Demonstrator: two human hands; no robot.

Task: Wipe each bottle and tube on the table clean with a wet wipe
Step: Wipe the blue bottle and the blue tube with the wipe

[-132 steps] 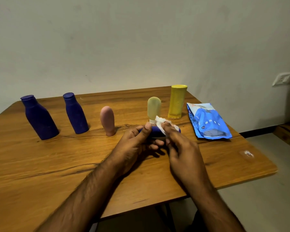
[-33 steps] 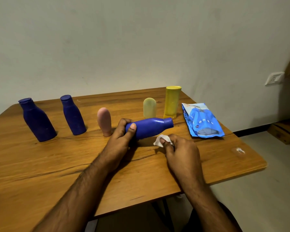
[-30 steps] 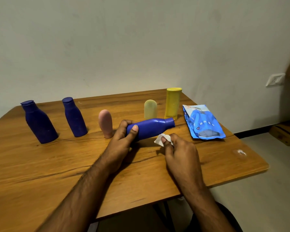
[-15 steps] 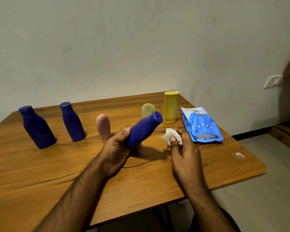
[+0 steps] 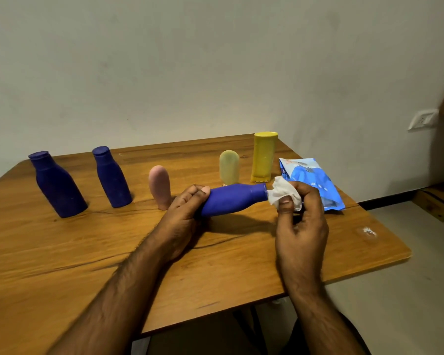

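— Now that you've lowered the blue bottle [image 5: 231,201] from its tilt to lie level at frame centre above the worktop [image 5: 62,252], where's the wet wipe [image 5: 283,192]?

— Bunched in your right hand [image 5: 301,221], its grip pinching it against the cap. Your left hand [image 5: 182,216] wraps the base. The cap looks like the step in hand.

No legible text, brand or number on any item. The blue plastic wet-wipe pouch [image 5: 312,179] lying flat at the table's right side carries small white print and a dark badge near its top-left corner; both too blurred to read.
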